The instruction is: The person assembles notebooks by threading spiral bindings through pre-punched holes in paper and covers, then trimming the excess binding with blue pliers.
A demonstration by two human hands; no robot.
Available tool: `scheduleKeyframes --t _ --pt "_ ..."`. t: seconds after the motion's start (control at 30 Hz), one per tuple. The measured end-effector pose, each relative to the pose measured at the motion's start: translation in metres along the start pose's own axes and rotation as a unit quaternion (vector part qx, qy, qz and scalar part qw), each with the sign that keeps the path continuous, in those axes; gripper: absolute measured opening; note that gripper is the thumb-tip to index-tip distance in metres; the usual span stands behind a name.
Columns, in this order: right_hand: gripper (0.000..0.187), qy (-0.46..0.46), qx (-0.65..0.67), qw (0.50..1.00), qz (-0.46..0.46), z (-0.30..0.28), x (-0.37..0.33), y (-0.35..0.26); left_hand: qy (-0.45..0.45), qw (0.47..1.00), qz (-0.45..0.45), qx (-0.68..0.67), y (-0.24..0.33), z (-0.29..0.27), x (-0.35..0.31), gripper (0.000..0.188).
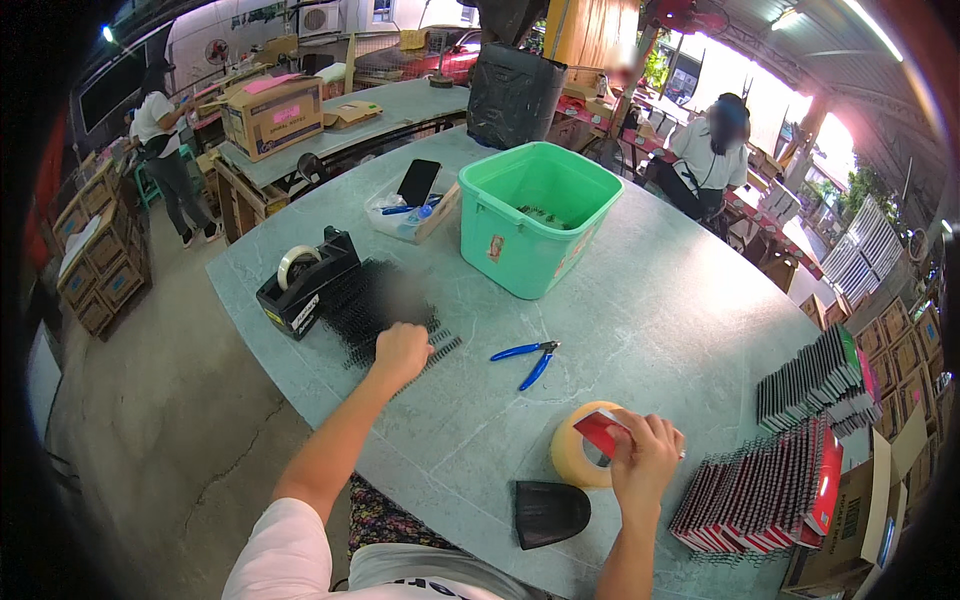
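Note:
My left hand (403,355) is closed at the near edge of a pile of black spiral binding coils (365,310), pinching at a coil (442,352) that sticks out beside its fingers. In my right hand (650,455) is a small red notebook (600,430), held tilted above a roll of yellowish tape (568,460). Most of the notebook is hidden by the fingers. Between my hands and farther off lie blue-handled cutting pliers (528,358) with their handles spread. A black cup-shaped piece (550,515) rests just left of my right forearm.
A black tape dispenser (310,285) stands beyond the coils at the left. Farther back are a green tub (530,225) and a clear tray (400,215) with a phone (418,183). Stacked red spiral notebooks (760,485) and green ones (815,380) sit at the right. Other people work in the background.

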State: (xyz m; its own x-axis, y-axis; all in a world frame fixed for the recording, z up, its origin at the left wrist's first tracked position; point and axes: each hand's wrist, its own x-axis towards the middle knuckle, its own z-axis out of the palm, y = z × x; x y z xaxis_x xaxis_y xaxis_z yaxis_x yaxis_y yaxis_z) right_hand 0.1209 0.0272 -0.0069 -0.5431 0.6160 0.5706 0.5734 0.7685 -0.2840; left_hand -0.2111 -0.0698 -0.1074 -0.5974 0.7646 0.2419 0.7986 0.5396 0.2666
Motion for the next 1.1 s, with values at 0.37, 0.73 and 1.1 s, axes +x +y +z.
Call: scheduleKeyframes --t 0.37,0.73,1.1 --pt "0.014 -0.037 0.030 0.998 0.040 0.023 -0.002 0.013 0.116 0.953 0.158 -0.231 0.074 -0.034 -0.017 0.039" --pt "0.023 -0.023 0.077 0.997 0.012 0.018 -0.003 0.015 -0.012 0.888 0.214 -0.406 0.170 -0.043 -0.065 0.015" --pt "0.030 -0.040 0.099 0.994 0.002 0.015 -0.004 0.011 -0.157 0.889 0.059 -0.426 0.174 -0.053 -0.061 0.020"
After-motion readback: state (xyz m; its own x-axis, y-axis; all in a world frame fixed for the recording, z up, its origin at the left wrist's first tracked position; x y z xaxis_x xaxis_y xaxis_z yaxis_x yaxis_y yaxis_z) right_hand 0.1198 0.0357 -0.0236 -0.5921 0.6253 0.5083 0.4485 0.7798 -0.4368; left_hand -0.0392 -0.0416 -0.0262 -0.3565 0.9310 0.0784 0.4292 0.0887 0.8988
